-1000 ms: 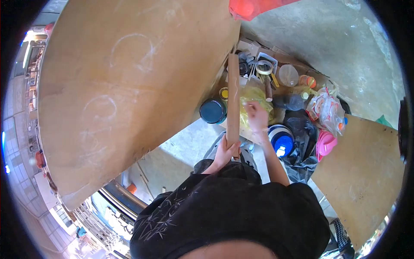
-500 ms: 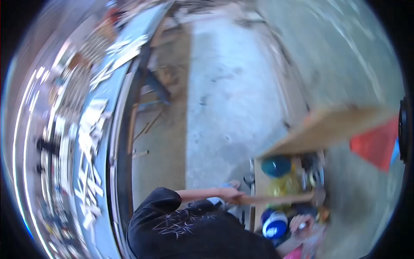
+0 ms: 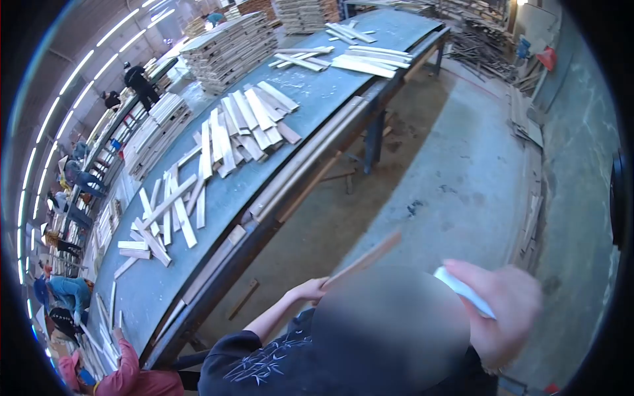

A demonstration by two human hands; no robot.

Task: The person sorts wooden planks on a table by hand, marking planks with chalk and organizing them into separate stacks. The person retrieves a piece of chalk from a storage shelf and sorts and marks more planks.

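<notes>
My left hand (image 3: 309, 289) is closed around the lower end of a narrow wooden strip (image 3: 364, 257), which slants up to the right. Its far tip is smeared by motion. On the right, my right hand (image 3: 514, 305) is raised close to the camera and blurred. Its fingers are closed on a flat, pale blue-and-white thing (image 3: 467, 293) whose kind I cannot make out. A grey blurred patch (image 3: 393, 330) between the hands hides part of my dark printed shirt (image 3: 271, 356).
A long blue-topped table (image 3: 317, 92) runs along the left, with loose wooden strips (image 3: 244, 125) scattered over it. Stacked boards (image 3: 228, 49) rise behind. A person in a red top (image 3: 125, 369) is at the near end. Concrete floor (image 3: 456, 171) and a wall lie right.
My view has swung toward the table, and the wooden box with its contents is out of sight. My right hand has come up from the box, now holding the pale thing; the left keeps the strip.
</notes>
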